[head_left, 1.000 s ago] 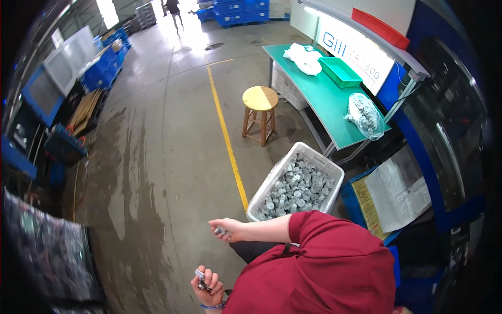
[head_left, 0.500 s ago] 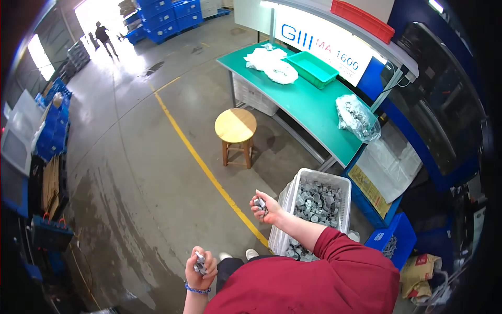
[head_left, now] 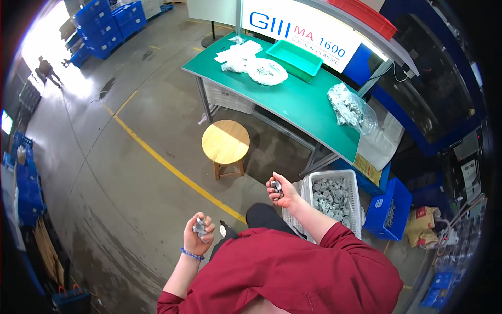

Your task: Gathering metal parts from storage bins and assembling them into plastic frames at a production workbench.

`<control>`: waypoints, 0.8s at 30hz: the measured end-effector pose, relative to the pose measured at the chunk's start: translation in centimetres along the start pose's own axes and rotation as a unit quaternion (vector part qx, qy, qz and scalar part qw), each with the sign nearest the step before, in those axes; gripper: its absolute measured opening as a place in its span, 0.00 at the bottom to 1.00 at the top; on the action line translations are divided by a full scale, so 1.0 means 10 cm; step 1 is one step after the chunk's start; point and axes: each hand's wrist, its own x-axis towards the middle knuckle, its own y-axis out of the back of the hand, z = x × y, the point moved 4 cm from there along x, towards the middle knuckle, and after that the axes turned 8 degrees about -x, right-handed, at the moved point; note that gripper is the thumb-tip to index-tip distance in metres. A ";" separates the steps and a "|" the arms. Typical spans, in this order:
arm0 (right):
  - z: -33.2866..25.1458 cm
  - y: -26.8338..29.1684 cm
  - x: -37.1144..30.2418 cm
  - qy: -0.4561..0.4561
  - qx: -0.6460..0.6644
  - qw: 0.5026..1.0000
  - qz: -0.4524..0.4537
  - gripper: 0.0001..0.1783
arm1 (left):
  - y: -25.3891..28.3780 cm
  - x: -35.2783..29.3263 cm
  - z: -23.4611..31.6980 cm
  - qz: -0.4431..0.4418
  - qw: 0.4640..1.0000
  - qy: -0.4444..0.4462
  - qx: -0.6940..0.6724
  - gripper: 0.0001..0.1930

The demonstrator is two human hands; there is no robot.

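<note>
Small grey plastic parts [head_left: 200,228] are gripped in my left hand [head_left: 194,236], whose fingers curl round them; a blue beaded bracelet circles that wrist. My right hand [head_left: 283,192] is likewise closed on a few grey parts [head_left: 277,188]. The exact kind of these parts is too small to make out. Just right of my right forearm stands a white basket [head_left: 357,201], heaped with similar grey parts [head_left: 333,198]. A second white basket is partly hidden behind my right arm.
A round wooden stool [head_left: 226,141] stands ahead. Beyond it, a green-topped workbench [head_left: 298,112] carries a green tray [head_left: 294,62], white bags [head_left: 267,71] and a clear bag of parts [head_left: 348,107]. Right of the baskets is a blue bin [head_left: 377,215]. Far left, a person [head_left: 48,70] stands.
I have moved forward and turned, so the stool and bench appear nearer and further left. Both hands still hold their grey parts.
</note>
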 end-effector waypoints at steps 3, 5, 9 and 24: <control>-0.23 -0.13 0.31 0.017 0.013 1.000 0.013 0.13 | -0.20 0.54 0.33 0.023 0.998 0.028 -0.048 0.07; -0.45 -0.15 0.59 0.004 0.038 0.999 0.034 0.12 | -0.35 0.90 0.48 0.047 0.998 0.024 -0.046 0.07; -1.37 -0.24 1.24 0.024 0.038 0.998 0.038 0.13 | -0.51 1.73 0.73 0.085 0.996 -0.001 -0.040 0.07; -4.49 -1.05 3.14 0.008 -0.107 0.992 0.058 0.16 | -1.85 4.55 0.90 0.122 0.990 -0.041 -0.058 0.10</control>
